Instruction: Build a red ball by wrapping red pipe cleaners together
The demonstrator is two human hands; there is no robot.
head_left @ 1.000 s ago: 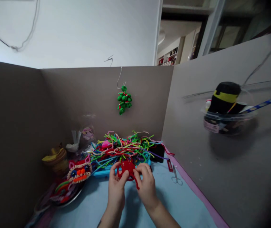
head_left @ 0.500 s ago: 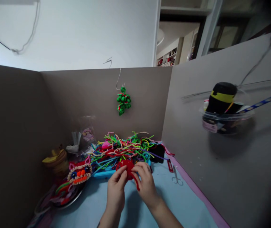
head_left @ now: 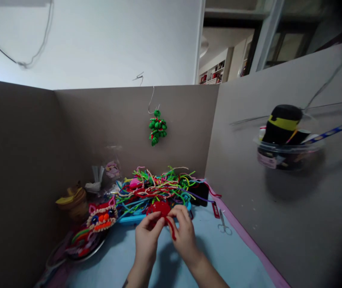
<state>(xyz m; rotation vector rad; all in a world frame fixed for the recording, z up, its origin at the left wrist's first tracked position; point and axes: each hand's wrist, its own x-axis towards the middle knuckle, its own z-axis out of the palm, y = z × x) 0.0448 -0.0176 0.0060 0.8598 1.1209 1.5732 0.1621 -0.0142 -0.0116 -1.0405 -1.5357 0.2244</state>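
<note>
Between my hands is a round, fuzzy red pipe-cleaner piece (head_left: 160, 207), raised in front of the heap of pipe cleaners. My left hand (head_left: 147, 239) pinches its near edge between thumb and fingers. On the other side, my right hand (head_left: 184, 235) grips the same edge, fingers curled. A short red pipe-cleaner end (head_left: 173, 231) hangs down beside the right thumb. The fingertips and part of the piece's lower side hide exactly how the stems are joined.
A blue tray (head_left: 130, 220) heaped with coloured pipe cleaners (head_left: 156, 186) stands behind my hands. Scissors (head_left: 224, 225) and a red-cased tool (head_left: 215, 209) lie to the right. At left, a pipe-cleaner lion-like head (head_left: 102, 217) rests on a bowl. A green ornament (head_left: 158, 128) hangs on the back panel.
The hands keep hold of the red piece in almost the same place. My left thumb has shifted slightly right, closer to the right fingertips. The whole view has moved a little.
</note>
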